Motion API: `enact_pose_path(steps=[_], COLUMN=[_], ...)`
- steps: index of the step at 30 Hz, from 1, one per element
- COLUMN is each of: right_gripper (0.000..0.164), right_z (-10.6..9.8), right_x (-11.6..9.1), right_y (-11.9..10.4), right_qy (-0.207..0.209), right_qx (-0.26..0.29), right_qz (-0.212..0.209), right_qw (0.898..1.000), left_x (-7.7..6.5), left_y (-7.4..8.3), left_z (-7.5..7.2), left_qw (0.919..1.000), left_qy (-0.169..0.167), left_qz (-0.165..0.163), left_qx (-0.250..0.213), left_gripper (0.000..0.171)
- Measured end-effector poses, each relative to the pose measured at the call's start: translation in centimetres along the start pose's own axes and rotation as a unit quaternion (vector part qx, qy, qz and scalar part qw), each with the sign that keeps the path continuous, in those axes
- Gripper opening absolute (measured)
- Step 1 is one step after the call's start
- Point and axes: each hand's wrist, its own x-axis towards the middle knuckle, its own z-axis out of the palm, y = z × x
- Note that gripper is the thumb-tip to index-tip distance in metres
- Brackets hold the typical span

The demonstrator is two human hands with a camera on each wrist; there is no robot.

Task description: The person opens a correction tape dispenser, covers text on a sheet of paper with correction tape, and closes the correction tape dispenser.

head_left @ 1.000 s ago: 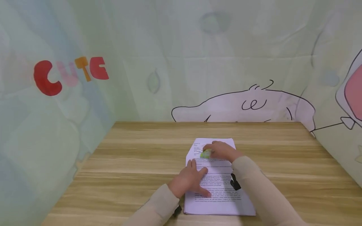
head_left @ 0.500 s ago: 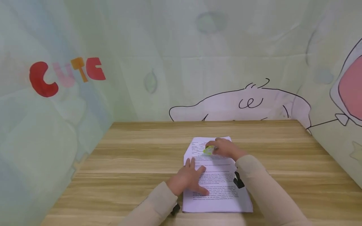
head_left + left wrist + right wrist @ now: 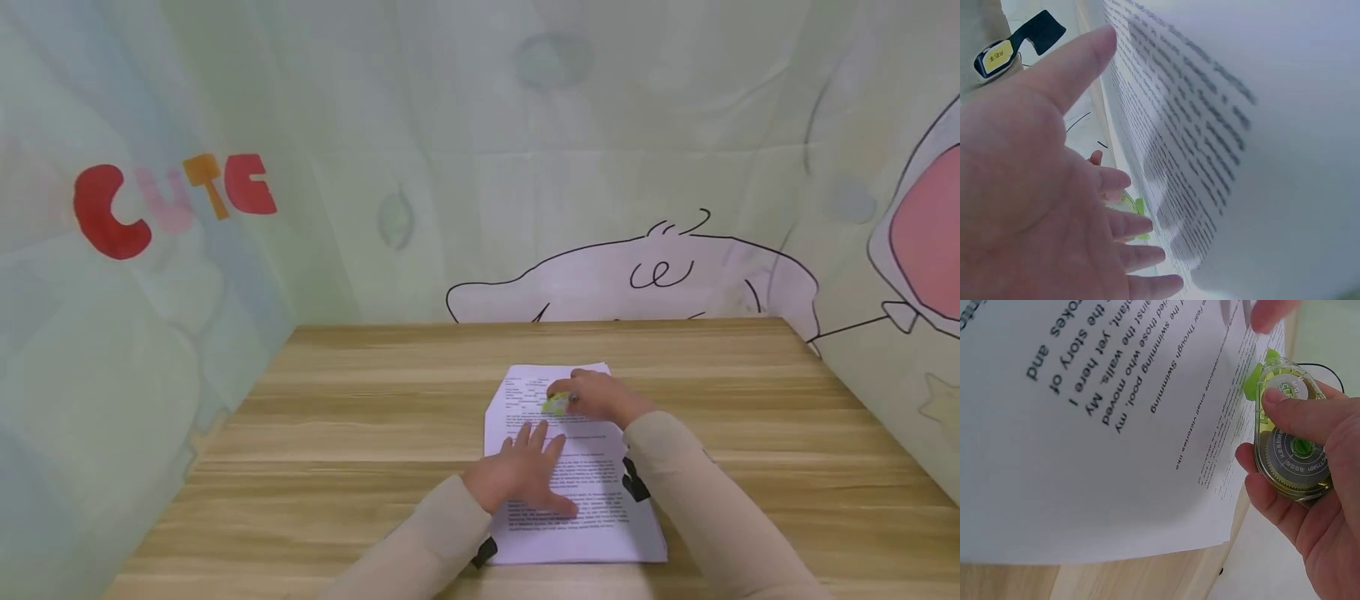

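Note:
A stack of printed paper [image 3: 577, 546] lies on the wooden table. My right hand [image 3: 603, 397] grips a green, see-through correction tape dispenser [image 3: 1294, 434] over the upper part of the top sheet. In the right wrist view the thumb presses on its clear casing, fingers curled beneath, and its green tip [image 3: 1252, 381] points toward the page. Whether the tip touches the paper, I cannot tell. My left hand [image 3: 528, 475] is spread over the middle-left of the sheet, fingers straight and pointing away; the left wrist view shows its palm [image 3: 1029, 187] facing the page.
The wooden table [image 3: 360, 417] extends on both sides of the paper. Behind it hangs a pale printed cloth [image 3: 360, 208] with a cartoon drawing and coloured letters. Black wrist-strap parts [image 3: 635, 481] show under the right sleeve.
My left hand has shifted right, from the sheet's left edge further onto the text. My right hand has moved slightly right across the page with the correction tape dispenser. The head view has turned a little.

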Motion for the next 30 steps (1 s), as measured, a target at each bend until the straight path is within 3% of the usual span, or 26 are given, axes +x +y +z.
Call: enact_pose_path(steps=[9,18,30], right_gripper=[0.037,0.036,0.039], right_z=[0.0,-0.1,-0.2], right_x=[0.3,0.5,1.1], right_y=[-0.8,-1.5,-2.1], right_qy=[0.001,-0.012,-0.025], right_qx=[-0.015,-0.007,-0.057], right_qz=[-0.016,0.010,0.014], right_qw=[1.000,1.000,0.998], left_x=[0.6,1.0,0.8], left_y=[0.2,0.1,0.3], left_z=[0.1,0.6,0.6], left_qw=[0.9996,0.9996,0.9990], left_qy=[0.008,0.016,0.025], left_qz=[-0.028,-0.023,-0.021], left_qx=[-0.004,0.011,0.030], left_gripper=[0.102,0.103,0.103])
